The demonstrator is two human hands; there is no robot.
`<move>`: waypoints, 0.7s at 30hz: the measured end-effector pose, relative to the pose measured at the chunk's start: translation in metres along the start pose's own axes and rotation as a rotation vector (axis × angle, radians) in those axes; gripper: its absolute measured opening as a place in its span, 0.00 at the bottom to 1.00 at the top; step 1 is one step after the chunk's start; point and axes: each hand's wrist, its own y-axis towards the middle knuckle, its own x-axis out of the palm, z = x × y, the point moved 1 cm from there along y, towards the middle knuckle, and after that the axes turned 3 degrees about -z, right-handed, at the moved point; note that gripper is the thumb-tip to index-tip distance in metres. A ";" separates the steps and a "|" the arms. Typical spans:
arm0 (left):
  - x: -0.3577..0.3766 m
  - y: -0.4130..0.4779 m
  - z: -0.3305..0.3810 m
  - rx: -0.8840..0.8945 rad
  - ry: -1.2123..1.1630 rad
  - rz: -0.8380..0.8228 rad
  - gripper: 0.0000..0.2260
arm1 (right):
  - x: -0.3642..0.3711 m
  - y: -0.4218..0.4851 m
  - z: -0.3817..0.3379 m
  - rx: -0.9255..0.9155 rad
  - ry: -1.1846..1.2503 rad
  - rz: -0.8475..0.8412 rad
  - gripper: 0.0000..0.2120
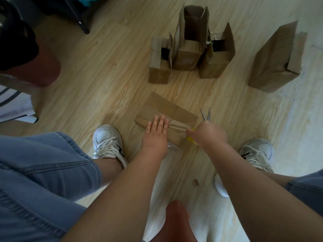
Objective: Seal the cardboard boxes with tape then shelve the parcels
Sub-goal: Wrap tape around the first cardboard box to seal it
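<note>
The box lay closed on the floor between the person's shoes, with a glossy strip of tape running across its top. The left grip rested flat on the box's near end, fingers straight and together, pressing down over the strip. At the box's right corner the right grip was curled closed around scissors, whose blades stuck out past the knuckles, slightly parted and pointing away from the person. A yellow roll showed under that grip, against the box's near right edge; whether the fingers also held it could not be told. Beyond the box stood three open boxes in a tight row, flaps upright. Beyond and to the right of the box, apart from the row, a fourth box stood with its top folded over. A white shoe sat left of the box and another right of it. Nearer the person than the box, by the right forearm, lay a white round thing, partly hidden.
</note>
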 end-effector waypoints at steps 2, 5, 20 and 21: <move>-0.003 -0.001 0.000 -0.004 -0.046 0.033 0.36 | -0.001 0.000 0.000 -0.003 -0.003 0.004 0.21; 0.000 -0.007 0.003 0.028 -0.089 0.126 0.33 | -0.001 0.000 0.001 -0.001 -0.005 -0.003 0.21; -0.010 -0.005 0.005 0.194 -0.212 0.083 0.34 | 0.008 0.008 0.006 0.014 0.137 -0.051 0.23; -0.008 -0.007 0.007 0.222 -0.198 0.100 0.34 | 0.009 0.008 0.007 0.017 0.151 -0.054 0.24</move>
